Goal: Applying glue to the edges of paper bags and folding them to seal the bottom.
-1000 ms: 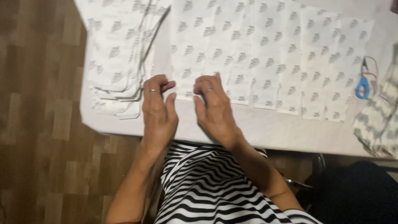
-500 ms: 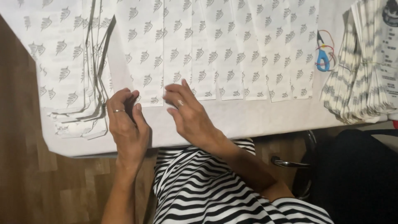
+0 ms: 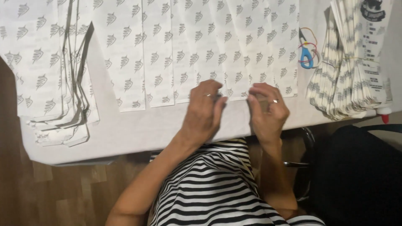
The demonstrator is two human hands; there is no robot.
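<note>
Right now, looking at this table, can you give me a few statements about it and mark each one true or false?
1. Both hands rest at the near edge of the row of printed sheets. True: the left hand and the right hand are side by side there.
2. The scissors have red handles. False: the handles are blue.
3. A stack of sheets lies to the left of the row. True.
4. The person wears a plain black top. False: the top is striped black and white.
5. The hands hold the scissors. False: the scissors lie apart, to the right of the row, beside a bundle of folded sheets.
</note>
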